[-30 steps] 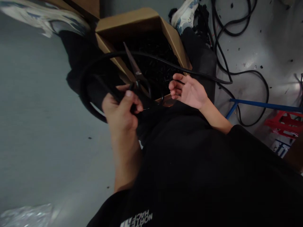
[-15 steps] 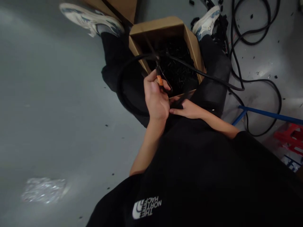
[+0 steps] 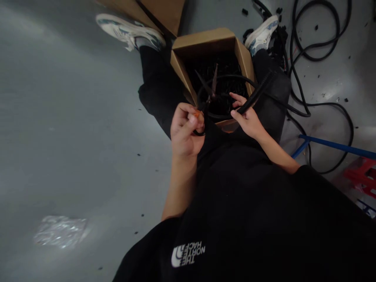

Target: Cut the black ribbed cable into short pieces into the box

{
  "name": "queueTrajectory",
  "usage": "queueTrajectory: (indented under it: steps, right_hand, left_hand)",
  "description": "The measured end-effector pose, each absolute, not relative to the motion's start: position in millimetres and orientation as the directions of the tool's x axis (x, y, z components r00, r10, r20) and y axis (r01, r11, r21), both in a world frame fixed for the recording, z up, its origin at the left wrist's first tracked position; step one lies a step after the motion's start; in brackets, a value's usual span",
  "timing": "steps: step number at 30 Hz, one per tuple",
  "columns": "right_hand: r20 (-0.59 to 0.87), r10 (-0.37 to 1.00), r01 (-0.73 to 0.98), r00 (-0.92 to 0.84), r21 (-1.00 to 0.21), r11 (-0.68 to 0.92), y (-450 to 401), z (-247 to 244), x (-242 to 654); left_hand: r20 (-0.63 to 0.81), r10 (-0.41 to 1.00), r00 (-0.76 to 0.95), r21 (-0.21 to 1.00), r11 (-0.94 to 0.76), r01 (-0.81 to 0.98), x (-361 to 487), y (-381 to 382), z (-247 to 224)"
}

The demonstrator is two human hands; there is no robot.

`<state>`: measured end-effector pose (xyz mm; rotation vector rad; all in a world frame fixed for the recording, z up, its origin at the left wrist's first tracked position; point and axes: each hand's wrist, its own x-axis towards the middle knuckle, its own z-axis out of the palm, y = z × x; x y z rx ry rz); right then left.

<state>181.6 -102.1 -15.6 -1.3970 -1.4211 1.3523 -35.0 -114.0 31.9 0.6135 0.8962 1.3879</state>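
Scissors (image 3: pixel 213 91) with an orange and black handle are in my left hand (image 3: pixel 187 131), their blades spread over the open cardboard box (image 3: pixel 204 39). My right hand (image 3: pixel 249 120) has its thumb and fingers around a thick black tube (image 3: pixel 257 93) that slants up to the right. Many small black pieces (image 3: pixel 233 84) lie inside the box, which stands between my legs. A loop of black cable (image 3: pixel 242 78) passes over the box, behind the scissors.
Long black cable (image 3: pixel 349 121) lies in coils on the floor at the right, near a blue bar (image 3: pixel 329 143) and a red object (image 3: pixel 360 174). Another cardboard box (image 3: pixel 167 13) is at the top. A clear plastic bag (image 3: pixel 60 231) lies at the lower left.
My right hand has moved up and right, bringing the thick tube up over the box's right side. My left hand has shifted slightly down and left, and the spread scissor blades now show clearly.
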Motion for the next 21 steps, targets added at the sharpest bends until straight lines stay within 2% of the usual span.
queueTrajectory:
  steps: [3, 6, 10, 16, 21]
  right_hand:
    - [-0.235, 0.958, 0.201, -0.161, -0.959, -0.202, -95, -21, 179]
    - [-0.258, 0.935, 0.135, -0.242, -0.964, -0.231, -94, -22, 178]
    - [-0.262, 0.912, 0.108, -0.315, -0.965, -0.24, -98, -18, 179]
    - [-0.162, 0.931, 0.128, -0.326, -0.984, -0.126, -98, -9, 184]
    - [-0.183, 0.877, 0.146, -0.443, -0.981, -0.131, -98, 3, 183]
  left_hand:
    - [-0.201, 0.978, 0.059, 0.835, 0.203, -0.511, -26, -116, 31]
    - [-0.24, 0.956, 0.166, 0.829, 0.291, -0.478, -19, -118, 31]
    - [-0.317, 0.894, 0.318, 0.719, 0.445, -0.535, -17, -121, 34]
    - [-0.401, 0.843, 0.358, 0.594, 0.537, -0.599, -23, -122, 18]
    - [-0.418, 0.81, 0.411, 0.661, 0.581, -0.474, -24, -123, 1]
